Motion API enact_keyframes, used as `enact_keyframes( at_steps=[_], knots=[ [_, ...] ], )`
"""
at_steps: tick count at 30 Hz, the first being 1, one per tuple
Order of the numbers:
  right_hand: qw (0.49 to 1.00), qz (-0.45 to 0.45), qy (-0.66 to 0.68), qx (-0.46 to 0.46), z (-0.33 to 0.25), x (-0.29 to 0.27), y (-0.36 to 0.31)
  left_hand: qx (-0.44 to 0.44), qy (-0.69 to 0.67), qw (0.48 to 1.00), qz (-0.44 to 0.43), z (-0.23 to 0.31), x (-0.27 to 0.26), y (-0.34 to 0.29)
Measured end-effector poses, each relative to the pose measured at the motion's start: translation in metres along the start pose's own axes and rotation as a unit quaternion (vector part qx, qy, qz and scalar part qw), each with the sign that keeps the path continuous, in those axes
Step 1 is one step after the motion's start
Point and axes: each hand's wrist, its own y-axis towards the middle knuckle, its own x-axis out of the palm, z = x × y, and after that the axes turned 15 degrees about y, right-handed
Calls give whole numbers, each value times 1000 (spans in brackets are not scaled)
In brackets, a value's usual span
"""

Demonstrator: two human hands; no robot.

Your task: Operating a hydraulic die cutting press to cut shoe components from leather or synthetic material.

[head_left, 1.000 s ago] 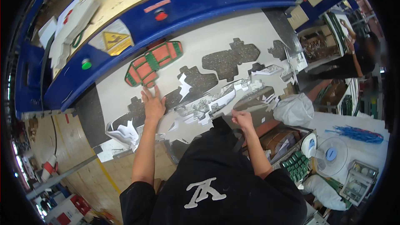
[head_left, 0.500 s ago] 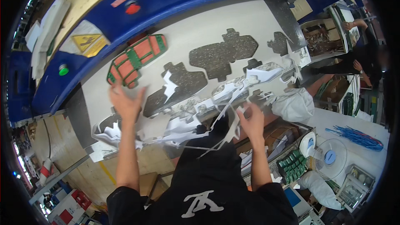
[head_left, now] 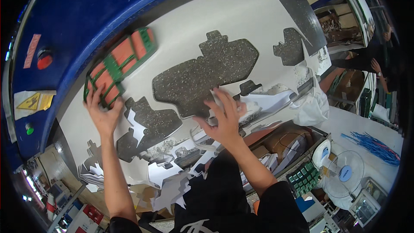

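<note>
My left hand [head_left: 103, 110] grips the near end of a cutting die [head_left: 113, 70], a green frame filled with orange-red pads. The die lies on a white sheet [head_left: 181, 43] whose shaped cut-outs bare a dark speckled board [head_left: 207, 71]. Over the near edge of the largest cut-out hovers my right hand [head_left: 226, 123], fingers apart and slightly curled, with nothing visible in it. A small white offcut [head_left: 137, 127] lies across another cut-out, between my hands. Crumpled white scraps [head_left: 172, 192] hang at the near edge by my body.
A blue machine body [head_left: 86, 13] curves along the far left, bearing a red button [head_left: 44, 59] and a green button [head_left: 29, 128]. Below right stand a scrap bin [head_left: 297, 140], a fan [head_left: 345, 172] and blue cords [head_left: 373, 149]. Another person's hand [head_left: 376, 65] shows far right.
My left hand has come onto the die's end. My right hand has let go of the scrap strip and moved left over the sheet. Scraps have dropped toward my lap; the view has turned.
</note>
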Motion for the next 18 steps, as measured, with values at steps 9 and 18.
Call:
enact_keyframes(
  at_steps=[9, 18],
  knots=[
    [993, -37, 23, 108, 10, -118, 166, 89, -29, 995, 17, 193, 57, 67],
    [981, -48, 6, 189, 142, -135, 247, 164, -105, 980, -41, 290, 73, 85]
  ],
)
